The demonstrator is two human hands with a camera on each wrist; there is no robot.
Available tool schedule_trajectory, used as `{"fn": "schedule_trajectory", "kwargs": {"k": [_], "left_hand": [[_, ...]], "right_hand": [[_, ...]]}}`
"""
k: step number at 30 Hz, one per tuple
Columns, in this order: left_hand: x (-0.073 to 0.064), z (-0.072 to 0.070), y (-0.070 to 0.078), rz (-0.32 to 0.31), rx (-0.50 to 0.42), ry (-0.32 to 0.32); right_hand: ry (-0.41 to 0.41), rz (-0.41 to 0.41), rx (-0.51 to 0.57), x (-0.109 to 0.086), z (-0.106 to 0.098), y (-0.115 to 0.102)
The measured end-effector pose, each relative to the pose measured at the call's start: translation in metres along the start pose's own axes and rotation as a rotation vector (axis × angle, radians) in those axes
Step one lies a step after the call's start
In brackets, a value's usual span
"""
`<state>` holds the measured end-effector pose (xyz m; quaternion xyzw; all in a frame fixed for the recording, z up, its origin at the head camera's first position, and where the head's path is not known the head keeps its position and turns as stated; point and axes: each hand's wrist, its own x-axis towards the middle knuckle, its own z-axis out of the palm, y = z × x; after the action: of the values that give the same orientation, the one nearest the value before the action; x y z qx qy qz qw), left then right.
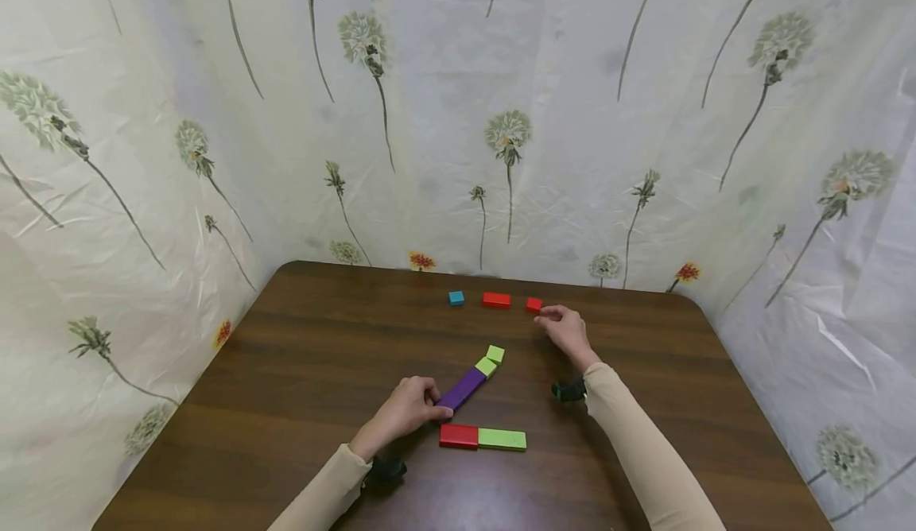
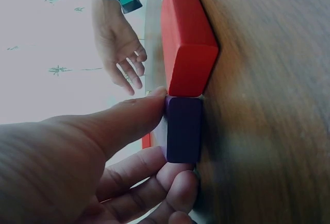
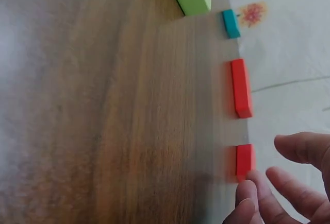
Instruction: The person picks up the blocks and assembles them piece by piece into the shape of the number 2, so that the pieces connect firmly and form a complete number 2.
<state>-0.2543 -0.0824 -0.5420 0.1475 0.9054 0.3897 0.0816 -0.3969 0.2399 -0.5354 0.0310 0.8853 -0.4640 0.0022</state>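
Observation:
My left hand point(image 1: 404, 408) pinches the near end of a long purple block point(image 1: 462, 389) between thumb and fingers. Beyond its far end lie two small green blocks point(image 1: 486, 367), the farther one turned at an angle. Just nearer to me, a red block point(image 1: 458, 436) meets a longer green block point(image 1: 502, 439) end to end. In the left wrist view the purple block point(image 2: 184, 130) sits right beside the red block point(image 2: 188, 38). My right hand point(image 1: 565, 330) reaches to a small red block point(image 3: 244, 161), thumb and fingers apart; whether a fingertip touches it, I cannot tell.
Along the far side of the brown wooden table point(image 1: 343, 332) lie a longer red block point(image 1: 497, 300) and a small blue block point(image 1: 456, 298), left of the small red one. A white curtain point(image 1: 444, 118) with a dandelion print hangs behind and at both sides.

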Motion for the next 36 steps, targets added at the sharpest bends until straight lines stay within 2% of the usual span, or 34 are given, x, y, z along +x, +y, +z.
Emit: {"fn": "schedule_trajectory", "kwargs": {"k": [15,24,36], "left_hand": [[0.0,-0.001,0.002,-0.009,-0.003,-0.002],[0.0,-0.001,0.002,-0.009,-0.004,0.003],[-0.001,-0.001,0.001,0.009,-0.017,0.01]], "right_hand": [[0.016,0.074,0.111,0.023,0.002,0.006],[0.018,0.068,0.106,0.03,0.001,0.007],[-0.012,0.035,0.042,0.039,0.004,0.008]]}}
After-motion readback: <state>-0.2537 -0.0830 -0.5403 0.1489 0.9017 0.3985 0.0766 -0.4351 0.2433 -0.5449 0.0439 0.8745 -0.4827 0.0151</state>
